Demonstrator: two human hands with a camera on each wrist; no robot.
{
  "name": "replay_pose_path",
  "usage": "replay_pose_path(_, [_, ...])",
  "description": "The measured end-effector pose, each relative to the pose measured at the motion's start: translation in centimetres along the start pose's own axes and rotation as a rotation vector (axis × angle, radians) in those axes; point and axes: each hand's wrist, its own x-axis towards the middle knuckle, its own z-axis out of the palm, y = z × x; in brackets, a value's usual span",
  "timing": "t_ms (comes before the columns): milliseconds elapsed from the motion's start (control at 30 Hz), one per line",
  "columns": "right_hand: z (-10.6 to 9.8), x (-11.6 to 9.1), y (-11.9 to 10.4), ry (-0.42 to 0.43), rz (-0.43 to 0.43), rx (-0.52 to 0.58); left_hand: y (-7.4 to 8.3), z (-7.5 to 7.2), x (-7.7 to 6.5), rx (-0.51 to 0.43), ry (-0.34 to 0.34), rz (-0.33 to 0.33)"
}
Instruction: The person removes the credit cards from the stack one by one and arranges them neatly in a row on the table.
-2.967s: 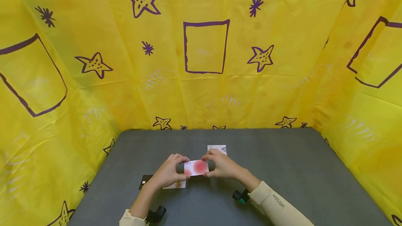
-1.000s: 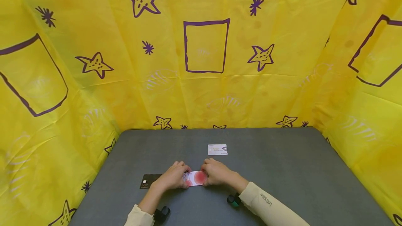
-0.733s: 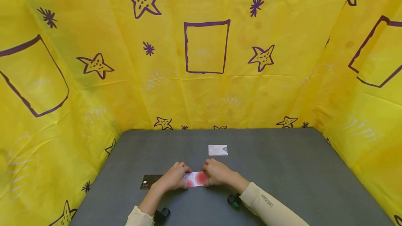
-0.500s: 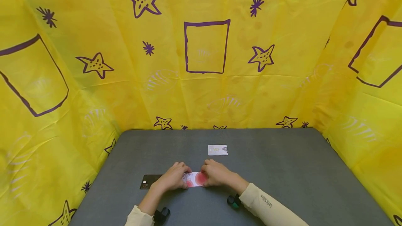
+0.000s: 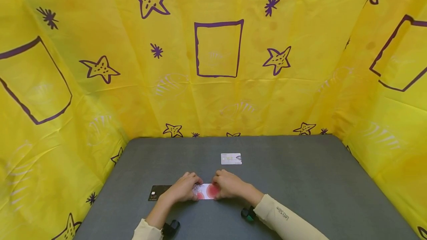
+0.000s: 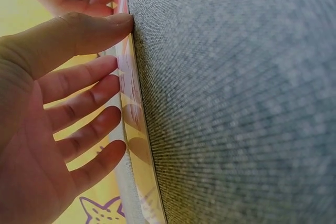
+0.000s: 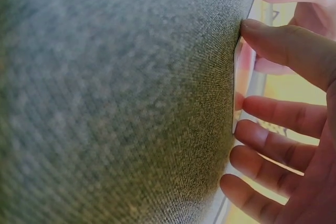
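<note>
In the head view a white card with red circles [image 5: 205,192] lies flat at the front middle of the table, its long side left to right. My left hand [image 5: 181,188] holds its left end, and my right hand [image 5: 229,185] its right end. In each wrist view the thumb sits at the card's near edge and fingertips reach to the far side. To the left lies a black VIP card [image 5: 155,194], partly covered by my left hand. Under the left fingers, in the left wrist view, a glossy card surface [image 6: 137,129] continues along the same line.
A white VIP card [image 5: 231,159] with a dark print at its right end lies farther back on the grey table [image 5: 283,177]. Yellow cloth [image 5: 217,103] with purple drawings hangs round the back and both sides.
Three seconds ago both hands held the red-circle card farther back, tilted above the table. It has come down beside the left-hand cards, and lately shifted a little left and nearer.
</note>
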Motion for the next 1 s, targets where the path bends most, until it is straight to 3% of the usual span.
replay_pose_path(767, [0.12, -0.13, -0.22, -0.004, 0.008, 0.023, -0.26, 0.32, -0.06, 0.007, -0.004, -0.004])
replay_pose_path(1000, [-0.31, -0.34, 0.23, 0.004, -0.006, 0.081, -0.05, 0.01, -0.03, -0.01, -0.026, -0.013])
